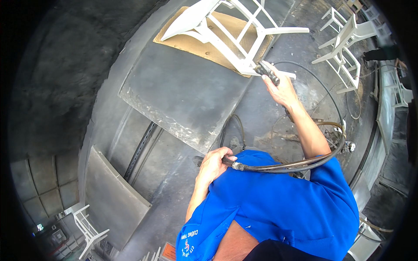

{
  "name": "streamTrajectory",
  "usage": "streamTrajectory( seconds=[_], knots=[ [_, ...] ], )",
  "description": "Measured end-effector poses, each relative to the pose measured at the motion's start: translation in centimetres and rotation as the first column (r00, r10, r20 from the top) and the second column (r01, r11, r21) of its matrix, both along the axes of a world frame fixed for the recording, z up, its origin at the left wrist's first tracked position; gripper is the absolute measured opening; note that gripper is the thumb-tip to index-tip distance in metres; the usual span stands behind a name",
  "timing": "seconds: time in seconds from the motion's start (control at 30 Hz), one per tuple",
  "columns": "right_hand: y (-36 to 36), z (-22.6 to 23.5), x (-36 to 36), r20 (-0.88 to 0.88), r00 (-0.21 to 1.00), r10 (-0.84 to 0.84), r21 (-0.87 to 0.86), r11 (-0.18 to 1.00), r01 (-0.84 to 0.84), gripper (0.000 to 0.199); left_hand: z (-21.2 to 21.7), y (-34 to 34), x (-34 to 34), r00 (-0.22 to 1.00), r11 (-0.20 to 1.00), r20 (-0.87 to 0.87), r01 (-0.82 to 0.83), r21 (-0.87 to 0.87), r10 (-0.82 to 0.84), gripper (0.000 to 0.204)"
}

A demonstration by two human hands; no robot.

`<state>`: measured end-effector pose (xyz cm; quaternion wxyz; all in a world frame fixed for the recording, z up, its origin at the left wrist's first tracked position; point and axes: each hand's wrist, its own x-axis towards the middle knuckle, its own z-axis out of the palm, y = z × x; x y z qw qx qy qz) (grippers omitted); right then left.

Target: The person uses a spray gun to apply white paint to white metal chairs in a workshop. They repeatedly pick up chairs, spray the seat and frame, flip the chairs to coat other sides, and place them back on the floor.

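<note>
A white wooden chair (pixel 217 32) lies tipped over on a brown cardboard sheet (pixel 187 51), its legs pointing away to the right. Beside the near end of its frame, my right hand (pixel 281 89) is closed around a dark spray gun (pixel 267 73). A thin black hose (pixel 324 82) loops from that hand round to the right of my body. Lower down, close to my blue shirt, my left hand (pixel 212 165) grips the clamped end of a dark hose (pixel 270 168). A dark tip sticks out past its fingers, its kind unclear.
Under the cardboard stands a grey, paint-dusted platform (pixel 174 91). More white chairs (pixel 344 48) stand at the far right, near another person's dark sleeve (pixel 382 53). Hoses (pixel 322 124) lie across the floor right of me. A grey panel (pixel 113 195) leans at lower left, by another white chair (pixel 89 232).
</note>
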<state>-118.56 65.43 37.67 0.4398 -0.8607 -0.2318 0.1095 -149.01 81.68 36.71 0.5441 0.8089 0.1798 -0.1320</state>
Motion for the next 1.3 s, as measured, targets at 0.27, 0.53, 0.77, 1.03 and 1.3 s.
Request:
streamTrajectory(
  seconds=[0.27, 0.53, 0.77, 1.03, 1.3],
  knots=[
    [-3.1, -1.3, -0.8, -0.005, 0.999, -0.052, -0.095, 0.994, 0.051, 0.049, -0.9, -0.5, 1.3, 0.996, 0.998, 0.065, 0.059, -0.019, -0.058, 0.046],
    [1.1, 1.3, -0.8, -0.029, 0.999, -0.043, -0.122, 0.992, 0.039, 0.050, -1.9, 1.0, 1.7, 0.990, 0.998, 0.125, 0.058, 0.003, -0.058, 0.034],
    [5.7, 4.9, 0.5, 0.244, 0.968, 0.053, 0.097, 0.992, -0.079, 0.051, -3.5, 5.0, 5.8, 0.983, 0.984, 0.087, 0.167, -0.068, -0.161, 0.035],
    [1.5, 12.6, 1.9, 0.048, 0.998, -0.047, -0.122, 0.991, 0.052, 0.064, -3.8, 10.3, 14.2, 0.900, 0.872, 0.250, 0.417, -0.256, -0.357, 0.036],
    [-6.6, 21.0, 5.8, -0.181, 0.953, -0.245, -0.457, 0.879, 0.139, 0.094, -1.5, 10.1, 24.2, 0.593, 0.389, 0.574, 0.804, -0.449, -0.564, 0.047]
  ],
)
